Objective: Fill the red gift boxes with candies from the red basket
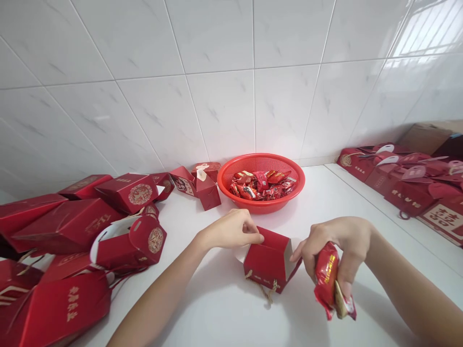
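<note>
a white counter (pixel 311 178) fills the lower half of the frame, its back edge meeting a wall of glossy, grey-veined tiles (pixel 220 111). a thin seam slants across its right side. open room shows at lower centre, and another strip runs from beside the basket toward the right of the frame. at the left, heaped red boxes (pixel 67 226) crowd the surface; at the right, a row of red boxes (pixel 412 193) lies beyond the seam.

the small red box (pixel 265 265) sits just below centre, between the two hands, its card panels creased, pale inner faces showing at the side flaps, a twisted cord (pixel 265 291) hanging on its near side. the left hand (pixel 235 229) touches the upper left edge of that box with bent fingers; i cannot tell whether its grip pinches the card. the right hand (pixel 334 246), right of the box, has its grip closed around shiny, crinkled wrapped packets (pixel 327 274), a fingertip at the box's right flap.

at centre, a round, perforated red plastic basket (pixel 260 207) holds more foil-like packets (pixel 262 182). just left of it, folded cartons (pixel 208 188) stand partly open, angular and smooth-sided.
</note>
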A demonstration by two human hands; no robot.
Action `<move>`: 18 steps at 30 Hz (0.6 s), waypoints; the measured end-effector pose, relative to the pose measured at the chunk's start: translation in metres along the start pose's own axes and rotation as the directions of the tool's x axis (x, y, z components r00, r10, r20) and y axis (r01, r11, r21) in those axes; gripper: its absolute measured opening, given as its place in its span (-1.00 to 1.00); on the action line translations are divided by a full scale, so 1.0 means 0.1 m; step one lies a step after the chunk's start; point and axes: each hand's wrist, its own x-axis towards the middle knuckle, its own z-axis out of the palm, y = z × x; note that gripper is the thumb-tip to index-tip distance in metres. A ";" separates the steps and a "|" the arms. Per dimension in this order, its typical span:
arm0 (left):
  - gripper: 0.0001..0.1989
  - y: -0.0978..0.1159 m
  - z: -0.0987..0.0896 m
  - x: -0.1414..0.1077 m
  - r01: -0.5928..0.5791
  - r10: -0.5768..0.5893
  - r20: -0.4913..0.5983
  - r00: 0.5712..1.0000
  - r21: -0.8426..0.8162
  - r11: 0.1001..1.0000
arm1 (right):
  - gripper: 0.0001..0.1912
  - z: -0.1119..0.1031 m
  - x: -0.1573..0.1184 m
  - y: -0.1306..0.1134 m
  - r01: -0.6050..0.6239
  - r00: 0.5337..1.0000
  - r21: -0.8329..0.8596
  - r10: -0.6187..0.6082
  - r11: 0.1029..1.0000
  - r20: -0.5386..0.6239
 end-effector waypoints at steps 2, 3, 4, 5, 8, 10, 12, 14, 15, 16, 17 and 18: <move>-0.66 -0.01 -0.10 -0.05 -0.015 0.018 0.104 0.994 -0.024 1.000 | -0.36 -0.02 0.00 0.04 0.030 0.999 0.049 -0.031 0.998 0.021; -0.59 -0.01 -0.13 -0.08 -0.022 0.024 0.138 0.990 -0.018 1.000 | -0.37 -0.03 0.00 0.06 0.029 0.999 0.062 -0.031 0.998 0.032; -0.51 0.01 -0.16 -0.12 -0.029 0.028 0.160 0.987 0.002 1.000 | -0.39 -0.03 0.00 0.07 0.023 0.999 0.070 -0.026 0.997 0.034; -0.45 0.03 -0.17 -0.16 -0.037 0.031 0.167 0.985 0.034 0.999 | -0.39 -0.04 -0.01 0.08 0.013 0.999 0.076 -0.016 0.997 0.034; -0.57 0.17 -0.11 -0.28 -0.099 0.078 0.135 0.988 0.154 0.983 | -0.35 -0.08 -0.03 0.11 -0.026 0.999 0.095 0.022 0.995 0.044; -0.76 0.28 -0.03 -0.35 -0.179 0.154 0.122 0.981 0.232 0.956 | -0.35 -0.11 -0.06 0.15 -0.042 0.998 0.121 0.037 0.992 0.044; -0.93 0.38 0.05 -0.40 -0.225 0.194 0.129 0.972 0.296 0.928 | -0.37 -0.16 -0.08 0.18 -0.045 0.999 0.154 0.043 0.987 0.016; -0.91 0.43 0.10 -0.43 -0.205 0.173 0.122 0.977 0.354 0.912 | -0.42 -0.20 -0.08 0.20 -0.004 0.999 0.183 0.014 0.983 -0.052; -0.88 0.44 0.11 -0.44 -0.184 0.152 0.111 0.982 0.384 0.905 | -0.45 -0.21 -0.08 0.20 0.032 0.996 0.186 -0.015 0.982 -0.093; -0.87 0.45 0.12 -0.45 -0.164 0.134 0.102 0.986 0.411 0.897 | -0.47 -0.23 -0.07 0.18 0.072 0.990 0.184 -0.047 0.980 -0.134; -0.88 0.44 0.12 -0.45 -0.152 0.121 0.098 0.988 0.430 0.890 | -0.48 -0.24 -0.05 0.15 0.115 0.980 0.184 -0.081 0.976 -0.183; -0.89 0.43 0.11 -0.45 -0.144 0.112 0.098 0.989 0.440 0.887 | -0.50 -0.25 -0.02 0.10 0.163 0.963 0.186 -0.115 0.969 -0.242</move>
